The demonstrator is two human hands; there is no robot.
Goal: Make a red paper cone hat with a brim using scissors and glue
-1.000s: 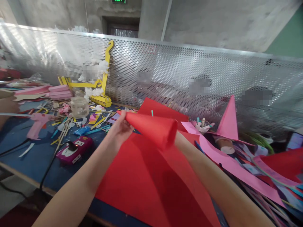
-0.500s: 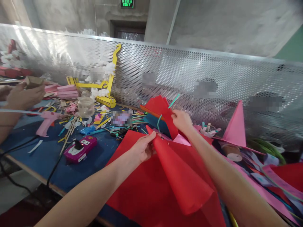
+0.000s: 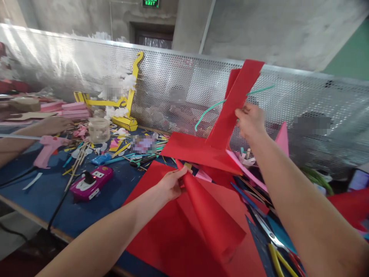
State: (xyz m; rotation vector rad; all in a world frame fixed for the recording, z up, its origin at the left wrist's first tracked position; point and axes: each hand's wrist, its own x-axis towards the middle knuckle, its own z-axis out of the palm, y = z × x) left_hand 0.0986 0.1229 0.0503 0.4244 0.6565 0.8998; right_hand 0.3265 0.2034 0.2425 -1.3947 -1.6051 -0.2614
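Observation:
My left hand [image 3: 170, 185] is closed round the narrow tip of a rolled red paper cone [image 3: 213, 217], which lies tilted over a large red paper sheet [image 3: 161, 234] on the blue table. My right hand [image 3: 250, 121] is raised higher up in front of the mesh screen. It pinches a folded red paper sheet [image 3: 227, 119] by one edge and lifts it. A green pipe cleaner [image 3: 211, 109] sticks out from behind that lifted sheet.
A perforated metal screen [image 3: 178, 92] runs along the table's back. A magenta box [image 3: 90, 181] with a cable, a pink glue gun [image 3: 47, 148], a jar [image 3: 98, 130] and a yellow model [image 3: 127, 104] lie at left. Another person's arm [image 3: 31, 132] reaches in there. Scissors [image 3: 275, 246] lie at right.
My right hand has risen up and to the right, lifting the folded red sheet off the table. My left hand has lowered the cone's tip onto the big red sheet.

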